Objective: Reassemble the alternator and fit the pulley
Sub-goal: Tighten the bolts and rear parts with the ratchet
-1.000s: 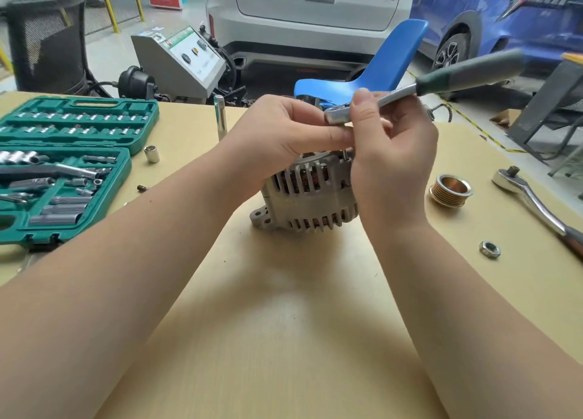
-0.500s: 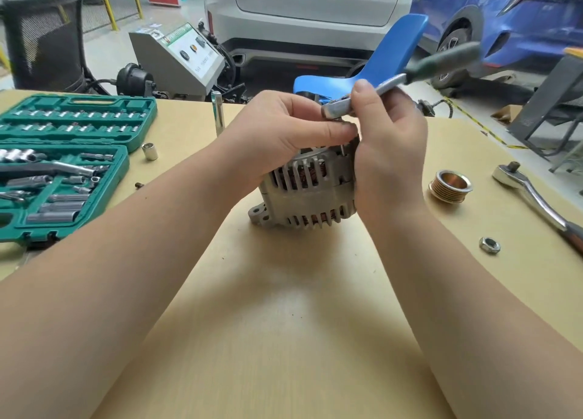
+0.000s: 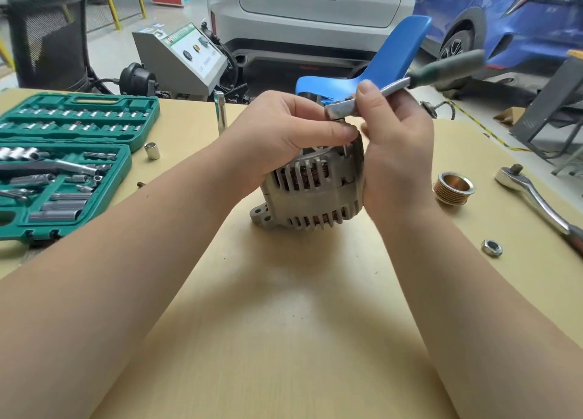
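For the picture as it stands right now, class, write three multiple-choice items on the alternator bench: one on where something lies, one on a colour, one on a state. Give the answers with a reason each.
1. Where does the pulley lie?
A. In the socket case
B. On the table, to the right of the alternator
C. Fitted on the alternator

2. What colour is the socket case?
A. Green
B. Red
C. Black

3. What is the right hand doing?
A. Resting flat on the table
B. Holding the loose nut
C. Holding a small ratchet over the alternator

Answers:
1 B: it sits alone on the table, apart from the alternator.
2 A: both halves are green.
3 C: its fingers pinch the small ratchet near its head, while the nut lies loose.
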Action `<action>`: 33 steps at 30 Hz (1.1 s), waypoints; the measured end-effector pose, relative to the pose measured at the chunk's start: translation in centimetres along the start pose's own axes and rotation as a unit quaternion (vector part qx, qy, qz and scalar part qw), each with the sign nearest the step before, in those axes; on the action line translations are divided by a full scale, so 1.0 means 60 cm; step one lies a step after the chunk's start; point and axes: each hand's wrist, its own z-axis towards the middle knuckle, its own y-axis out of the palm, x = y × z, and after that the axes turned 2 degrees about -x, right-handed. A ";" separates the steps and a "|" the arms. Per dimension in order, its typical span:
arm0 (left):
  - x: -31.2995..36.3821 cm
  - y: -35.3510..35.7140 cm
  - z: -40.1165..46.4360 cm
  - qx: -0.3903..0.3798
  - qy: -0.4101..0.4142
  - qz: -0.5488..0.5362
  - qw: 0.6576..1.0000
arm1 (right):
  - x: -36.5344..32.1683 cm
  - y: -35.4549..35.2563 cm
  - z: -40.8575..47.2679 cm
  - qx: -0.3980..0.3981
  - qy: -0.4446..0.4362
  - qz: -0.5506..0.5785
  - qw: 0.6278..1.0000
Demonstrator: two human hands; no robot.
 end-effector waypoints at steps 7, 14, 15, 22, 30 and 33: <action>-0.001 0.003 0.004 0.015 0.003 0.009 1.000 | -0.003 0.019 -0.016 0.059 -0.084 -0.086 0.991; -0.002 0.000 0.002 -0.011 0.000 -0.002 1.000 | -0.005 -0.006 0.010 -0.065 0.092 0.079 0.990; -0.003 0.001 0.002 -0.004 0.005 -0.001 1.000 | -0.003 -0.003 0.004 -0.035 0.057 0.050 0.997; -0.003 0.001 0.004 0.009 0.006 -0.001 1.000 | -0.001 0.007 -0.011 0.046 -0.057 -0.042 0.996; -0.007 -0.006 0.007 -0.026 0.007 -0.020 0.999 | -0.005 -0.006 0.008 -0.058 0.087 0.086 0.991; -0.010 -0.001 0.007 -0.006 0.021 -0.017 1.000 | -0.003 0.010 -0.023 0.044 -0.065 -0.039 0.996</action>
